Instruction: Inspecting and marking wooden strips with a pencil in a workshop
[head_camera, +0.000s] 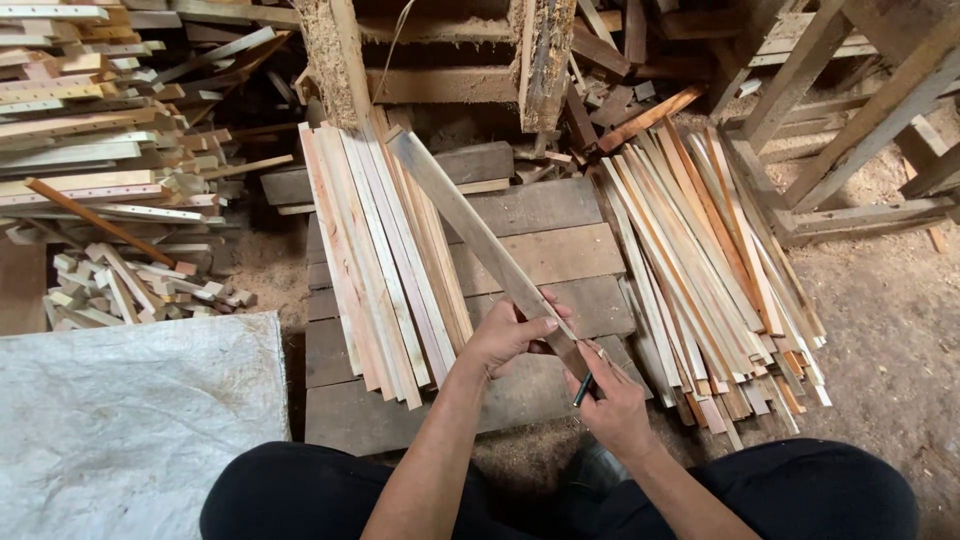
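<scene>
A long flat wooden slat (470, 225) runs diagonally from the upper left down toward me. My left hand (510, 335) grips it near its lower end, thumb on top. My right hand (612, 400) holds the very end of the slat and also a dark pen or pencil (584, 388), whose tip points down by the slat's end. Both hands hover above dark planks (540, 255) laid on the floor.
A stack of pale slats (370, 260) lies left of the hands, and a fanned pile of thin reddish strips (700, 260) lies to the right. Offcuts (110, 180) are heaped at far left, above a grey sheet (130, 420). Wooden frames (850, 110) stand at upper right.
</scene>
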